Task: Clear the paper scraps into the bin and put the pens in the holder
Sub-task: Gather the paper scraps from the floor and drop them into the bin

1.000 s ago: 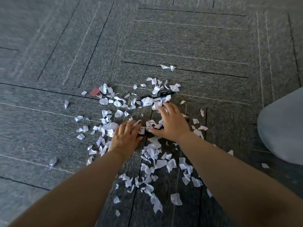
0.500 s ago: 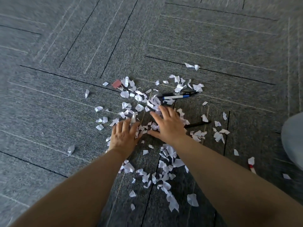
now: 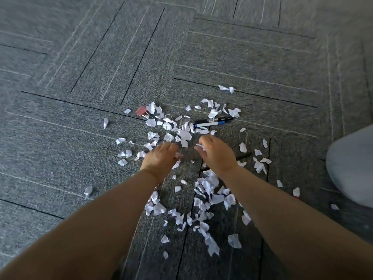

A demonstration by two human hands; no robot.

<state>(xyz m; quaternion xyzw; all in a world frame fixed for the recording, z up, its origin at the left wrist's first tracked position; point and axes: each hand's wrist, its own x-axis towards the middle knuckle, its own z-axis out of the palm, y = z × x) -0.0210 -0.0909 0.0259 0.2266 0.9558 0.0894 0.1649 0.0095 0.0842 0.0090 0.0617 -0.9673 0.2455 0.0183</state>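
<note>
**Grey carpet floor with a small clip and a pale shape at the edge**

A floor of grey carpet tiles fills the view. Thin dark lines and fainter pale lines run across the tiles at right angles to one another, so they form nested corners. A small reddish-pink binder clip lies on the carpet a little left of centre, just beside one of the dark lines. At the right edge, a smooth, rounded, pale grey-blue shape comes into view, cut off by the frame. What it is cannot be told.
</note>
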